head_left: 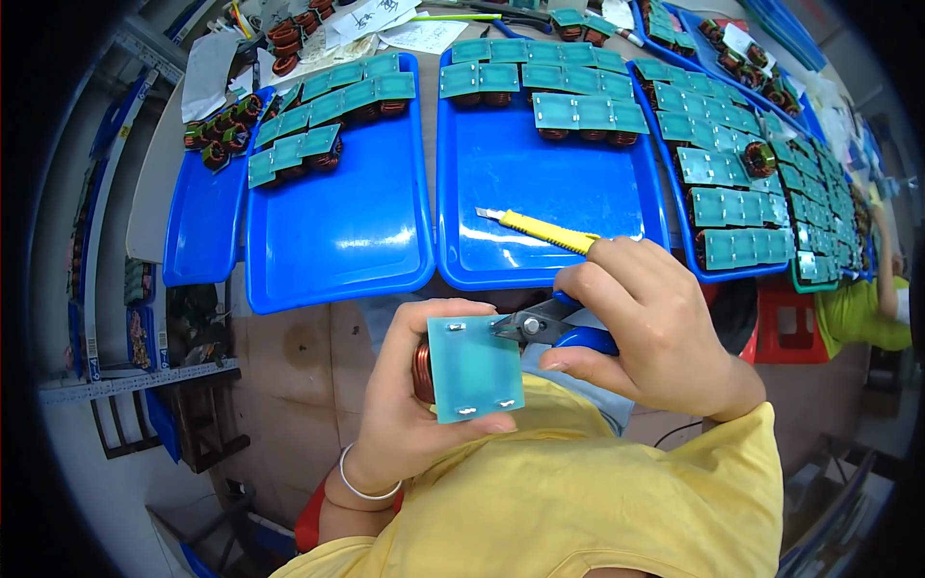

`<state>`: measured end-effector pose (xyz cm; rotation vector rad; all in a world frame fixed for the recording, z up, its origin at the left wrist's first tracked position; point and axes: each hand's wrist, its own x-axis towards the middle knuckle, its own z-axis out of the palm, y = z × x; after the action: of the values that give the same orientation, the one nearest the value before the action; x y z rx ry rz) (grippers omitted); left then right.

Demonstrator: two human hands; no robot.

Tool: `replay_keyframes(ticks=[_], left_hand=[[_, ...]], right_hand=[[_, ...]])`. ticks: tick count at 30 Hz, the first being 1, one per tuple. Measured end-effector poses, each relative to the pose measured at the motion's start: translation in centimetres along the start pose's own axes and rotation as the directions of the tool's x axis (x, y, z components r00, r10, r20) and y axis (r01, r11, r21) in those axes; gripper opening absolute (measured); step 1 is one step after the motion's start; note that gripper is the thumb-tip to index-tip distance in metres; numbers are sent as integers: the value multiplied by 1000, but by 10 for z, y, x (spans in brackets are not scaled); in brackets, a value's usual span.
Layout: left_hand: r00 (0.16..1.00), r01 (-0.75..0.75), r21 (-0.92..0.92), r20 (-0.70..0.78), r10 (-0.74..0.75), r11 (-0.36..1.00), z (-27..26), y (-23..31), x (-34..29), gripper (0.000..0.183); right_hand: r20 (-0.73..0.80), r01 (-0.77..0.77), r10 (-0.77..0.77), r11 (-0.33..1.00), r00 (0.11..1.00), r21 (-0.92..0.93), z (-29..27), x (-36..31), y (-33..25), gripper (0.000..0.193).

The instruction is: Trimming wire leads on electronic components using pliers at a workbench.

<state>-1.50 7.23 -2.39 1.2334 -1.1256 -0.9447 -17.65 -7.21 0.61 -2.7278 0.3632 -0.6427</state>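
My left hand [387, 395] is closed around a copper-wound coil [422, 371] with a square green board [479, 371] on it, the board facing up toward me. Shiny metal pins stand near the board's corners. In my right hand [660, 332] is a pair of blue-handled cutting pliers [533, 326], its jaws touching the board's upper right corner. Whatever pin is there is hidden by the jaws. A yellow utility knife [544, 231] with its blade out reaches over the middle blue tray; my right hand hides its other end, so I cannot tell whether they touch.
Blue trays [337, 275] stand side by side on the table, with rows of green-boarded coils [590, 113] toward their far ends. The trays on the right [737, 207] are packed fuller. Bare coils [226, 130] lie at the left. Another person in yellow-green [858, 313] sits at the right.
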Motion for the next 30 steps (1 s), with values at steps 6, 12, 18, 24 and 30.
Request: replay_keyframes(ticks=[6,12,18,24,30], left_hand=[[991,-134,147,26,131,980,3,1,1,70],[984,-180,161,41,176,970,3,-4,2,70],[982,-187,218,39,183,958,4,-4,2,70],[984,-175,232,22,175,957,6,-1,0,69],[981,-196,253,47,190,947,7,2,-2,69]], right_hand=[[-24,33,-33,999,999,3,2,4,-5,49],[-35,50,-50,999,998,19,3,3,-4,49],[-12,41,-41,999,999,10,3,3,-5,49],[5,48,-48,999,999,15,2,2,-6,49],[-5,54,-54,998,999,32,2,-1,-8,50]])
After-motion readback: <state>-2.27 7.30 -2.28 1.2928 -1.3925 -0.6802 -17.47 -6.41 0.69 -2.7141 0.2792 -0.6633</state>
